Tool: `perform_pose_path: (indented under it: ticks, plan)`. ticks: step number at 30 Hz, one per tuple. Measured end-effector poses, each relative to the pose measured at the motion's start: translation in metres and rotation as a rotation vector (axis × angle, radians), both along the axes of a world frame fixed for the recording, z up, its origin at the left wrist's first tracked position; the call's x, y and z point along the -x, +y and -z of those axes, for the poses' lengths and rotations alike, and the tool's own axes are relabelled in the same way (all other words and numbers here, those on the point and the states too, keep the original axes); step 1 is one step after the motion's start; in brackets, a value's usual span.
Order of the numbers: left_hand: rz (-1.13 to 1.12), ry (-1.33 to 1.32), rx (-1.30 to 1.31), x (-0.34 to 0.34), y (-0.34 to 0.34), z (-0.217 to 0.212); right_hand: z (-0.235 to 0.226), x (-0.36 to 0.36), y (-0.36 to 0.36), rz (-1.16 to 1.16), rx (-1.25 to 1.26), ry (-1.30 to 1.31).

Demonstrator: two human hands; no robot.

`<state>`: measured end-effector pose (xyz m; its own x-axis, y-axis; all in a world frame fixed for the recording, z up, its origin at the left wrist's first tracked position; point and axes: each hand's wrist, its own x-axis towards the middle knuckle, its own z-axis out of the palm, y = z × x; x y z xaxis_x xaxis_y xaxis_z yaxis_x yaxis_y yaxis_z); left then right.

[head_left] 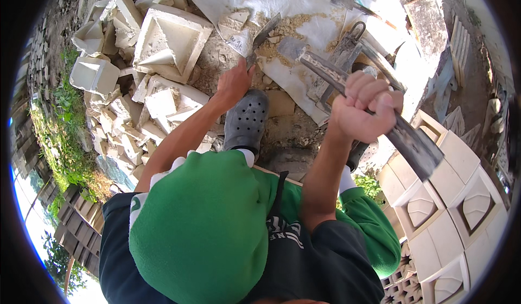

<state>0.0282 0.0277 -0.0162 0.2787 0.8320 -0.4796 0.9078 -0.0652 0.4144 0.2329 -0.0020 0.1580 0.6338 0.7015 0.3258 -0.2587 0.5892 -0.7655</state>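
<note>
Trowel [262, 38]: gripped at its handle by the left hand [234, 82], blade resting on crumbled mortar over a white sack [304, 0]. Right hand [362, 108] is closed around a metal bar [380, 114]. Ground is outdoor bare dirt. Broken cast blocks [163, 38] are piled left; whole blocks [461, 195] are stacked right. 1 grey clog [247, 120] stands between.

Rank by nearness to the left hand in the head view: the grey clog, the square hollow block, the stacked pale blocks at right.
From the left hand:
1. Grey clog, just below it.
2. Square hollow block, up-left on the rubble.
3. Stacked pale blocks, far right.
</note>
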Motion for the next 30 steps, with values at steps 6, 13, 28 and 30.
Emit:
perform_pose_path:
  ticks: [6,13,28,30]
  plan:
    - [-0.02,0.04,0.005,0.014,-0.015,0.018,0.046,-0.001,0.03,0.031,0.132,0.098]
    - [-0.03,0.027,-0.049,0.018,-0.011,0.013,-0.06,-0.023,-0.002,0.02,0.056,-0.087]
    - [-0.074,-0.145,-0.175,0.023,-0.021,0.027,-0.03,-0.008,0.004,0.047,0.084,-0.106]
    - [-0.067,-0.152,-0.165,0.019,-0.021,0.027,-0.034,-0.005,0.004,0.065,0.071,-0.062]
